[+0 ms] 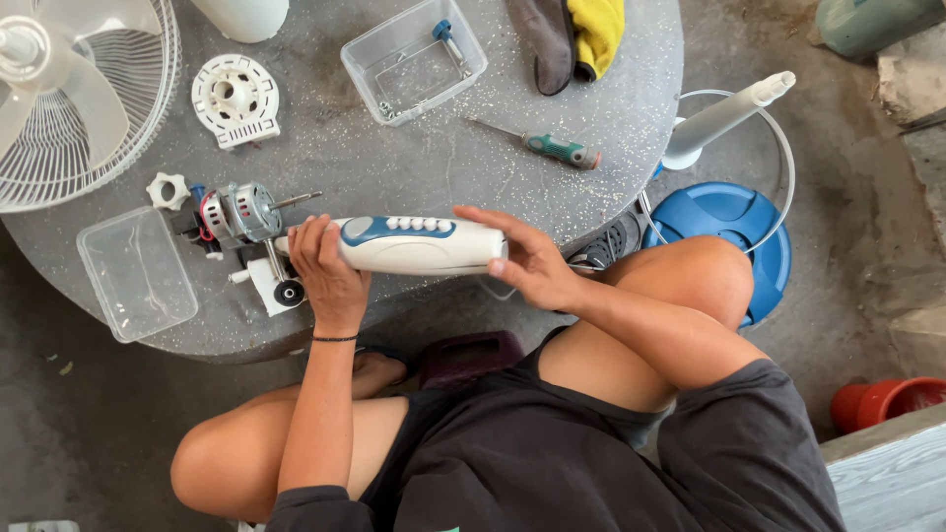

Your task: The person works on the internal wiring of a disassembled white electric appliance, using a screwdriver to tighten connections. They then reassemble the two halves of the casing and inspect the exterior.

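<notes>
1. Left hand [328, 271] and right hand [532, 261] clasp the ends of a white-and-blue fan control housing [419, 244], held level over the near table edge.
2. The round grey speckled table [394, 167] stands on a concrete floor.
3. A clear tub [414, 59] holds a small blue-tipped part and screws; another clear tub [136, 273] looks empty.
4. A fan motor [241, 217] lies just beside the left hand; a screwdriver [552, 148] lies behind the housing.

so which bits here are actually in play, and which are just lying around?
In play:
- white and blue fan housing, held at both ends by left hand and right hand
- fan motor, at its left end

Lying around:
- screwdriver
- fan grille
- two clear tubs
- gloves
- blue fan base
</notes>
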